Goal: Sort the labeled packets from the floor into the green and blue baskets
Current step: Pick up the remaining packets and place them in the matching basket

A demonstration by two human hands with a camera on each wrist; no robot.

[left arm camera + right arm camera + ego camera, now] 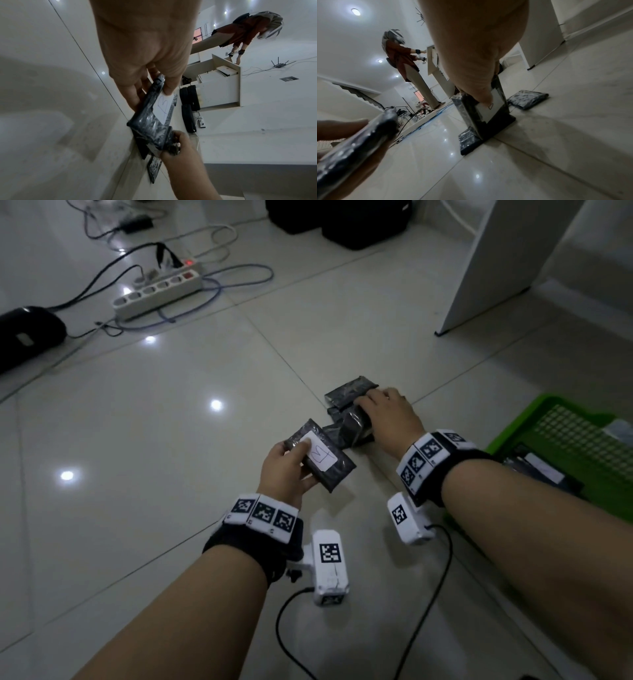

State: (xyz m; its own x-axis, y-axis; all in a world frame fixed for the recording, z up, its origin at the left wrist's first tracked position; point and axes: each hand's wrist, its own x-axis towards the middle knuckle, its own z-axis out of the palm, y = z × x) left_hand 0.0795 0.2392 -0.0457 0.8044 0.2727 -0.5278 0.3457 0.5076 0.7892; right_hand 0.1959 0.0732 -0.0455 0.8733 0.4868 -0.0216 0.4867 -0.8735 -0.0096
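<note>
My left hand (pixel 301 463) holds a dark wrapped packet (pixel 320 458) just above the floor, thumb on its white label marked "B" (pixel 162 106). My right hand (pixel 368 412) grips another dark packet (pixel 354 421) in the small pile of packets (pixel 349 393) on the tiles. This packet is tipped up on its edge (pixel 488 108), and my thumb presses its white label, whose letter is hidden. Two more packets (pixel 528 99) lie flat beside it. The green basket (pixel 513 426) stands at the right with labeled packets (pixel 539 469) inside. No blue basket is in view.
A white power strip (pixel 157 292) with tangled cables lies at the far left, near a black oblong object (pixel 27 333). Black bags (pixel 339 217) sit at the back, and a white cabinet panel (pixel 496 265) stands at the right. Another person (pixel 399 56) stands farther off.
</note>
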